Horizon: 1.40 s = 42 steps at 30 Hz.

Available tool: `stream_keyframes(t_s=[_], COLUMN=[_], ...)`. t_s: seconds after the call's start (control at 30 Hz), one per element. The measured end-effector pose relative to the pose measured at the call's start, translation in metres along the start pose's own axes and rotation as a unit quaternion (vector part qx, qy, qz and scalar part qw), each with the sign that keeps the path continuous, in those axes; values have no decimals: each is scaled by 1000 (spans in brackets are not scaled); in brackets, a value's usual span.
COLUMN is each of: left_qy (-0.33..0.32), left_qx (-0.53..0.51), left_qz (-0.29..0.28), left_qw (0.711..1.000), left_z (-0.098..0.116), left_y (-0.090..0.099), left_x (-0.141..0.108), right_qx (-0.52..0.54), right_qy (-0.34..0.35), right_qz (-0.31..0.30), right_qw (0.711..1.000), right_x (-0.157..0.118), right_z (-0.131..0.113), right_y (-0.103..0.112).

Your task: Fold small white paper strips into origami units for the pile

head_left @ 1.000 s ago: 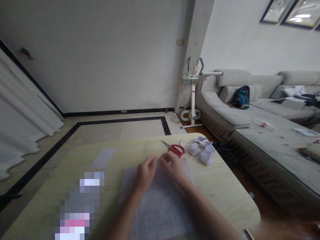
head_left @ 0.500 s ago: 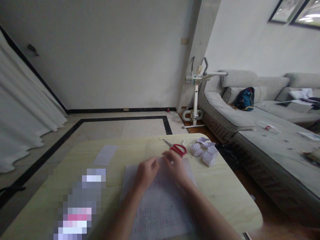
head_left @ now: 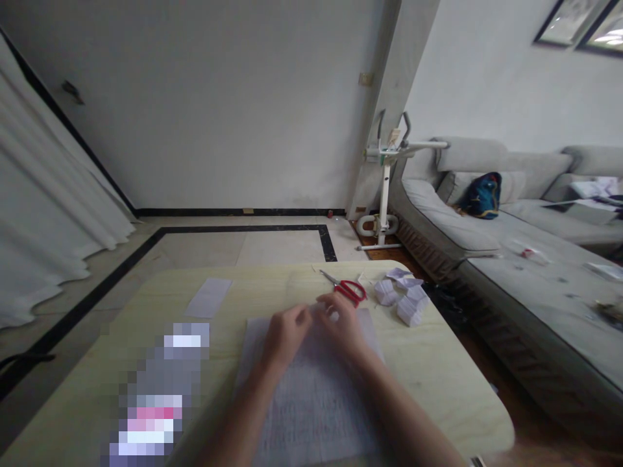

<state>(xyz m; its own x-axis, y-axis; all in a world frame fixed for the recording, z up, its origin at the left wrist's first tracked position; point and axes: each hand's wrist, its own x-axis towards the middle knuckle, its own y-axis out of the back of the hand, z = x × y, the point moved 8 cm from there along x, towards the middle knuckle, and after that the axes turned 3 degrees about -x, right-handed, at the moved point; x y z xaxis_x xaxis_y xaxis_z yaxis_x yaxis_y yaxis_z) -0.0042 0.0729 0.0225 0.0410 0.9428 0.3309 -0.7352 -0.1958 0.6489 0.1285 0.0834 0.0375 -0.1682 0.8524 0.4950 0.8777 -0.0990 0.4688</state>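
Observation:
A large sheet of paper (head_left: 311, 415) covered in rows of writing lies on the wooden table in front of me. At its far edge my left hand (head_left: 288, 332) is closed, thumb and fingers pinched together on the paper. Close beside it, my right hand (head_left: 343, 324) bends its fingers in a pinch on the same edge, its fingertips partly hidden. Just beyond the right hand lie scissors (head_left: 351, 291) with red handles, blades pointing away to the left. Folded and crumpled paper pieces (head_left: 411, 305) sit to the right of them.
A small blank paper (head_left: 209, 298) lies at the table's (head_left: 448, 402) far left, with a blurred-out object (head_left: 160, 383) nearer me. Beyond the table stand a white exercise machine (head_left: 384, 188) and a grey sofa (head_left: 535, 279) bearing a blue bag (head_left: 483, 196).
The view has shifted slightly, so the surroundings sit a little further right. Both hands keep nearly the same pose at the paper's far edge.

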Motion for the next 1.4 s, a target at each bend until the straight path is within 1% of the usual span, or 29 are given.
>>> stream_keyframes(t_s=[0.23,0.37,0.47,0.63,0.77,0.87,0.93,1.0,1.1,1.2,1.3,1.4], left_qy=[1,10,16,15,18,1,-9,-10,2,33,66,94], left_qx=[0,11,16,16,18,15,19,21,14,6,-17,-84], left_qz=[-6,6,15,15,17,16,24,32,34,40,55,61], left_qw=[1000,1000,1000,1000,1000,1000,999,999,999,999,996,990], left_z=[1,0,-2,-2,-1,2,4,3,0,-8,-16,-21], left_y=[0,2,2,3,4,3,4,5,5,7,9,9], left_x=[-1,0,-1,-1,0,0,0,-1,0,2,3,3], right_qx=[5,15,-10,-47,-18,21,39,42,27,12,6,8], right_qy=[24,40,48,54,33,-3,-22,-20,15,40,39,27], right_qz=[-4,-4,-4,-7,-17,-17,-11,-13,-28,-68,-111,-104], right_qw=[1000,999,999,997,999,1000,999,999,999,997,993,994], right_x=[0,0,-1,-3,-3,-1,0,0,-1,-3,-6,-6], right_z=[-5,-9,-10,-8,-5,3,7,8,0,-9,-12,-10], right_y=[0,-1,-1,-1,-4,-5,-5,-6,-7,-11,-18,-17])
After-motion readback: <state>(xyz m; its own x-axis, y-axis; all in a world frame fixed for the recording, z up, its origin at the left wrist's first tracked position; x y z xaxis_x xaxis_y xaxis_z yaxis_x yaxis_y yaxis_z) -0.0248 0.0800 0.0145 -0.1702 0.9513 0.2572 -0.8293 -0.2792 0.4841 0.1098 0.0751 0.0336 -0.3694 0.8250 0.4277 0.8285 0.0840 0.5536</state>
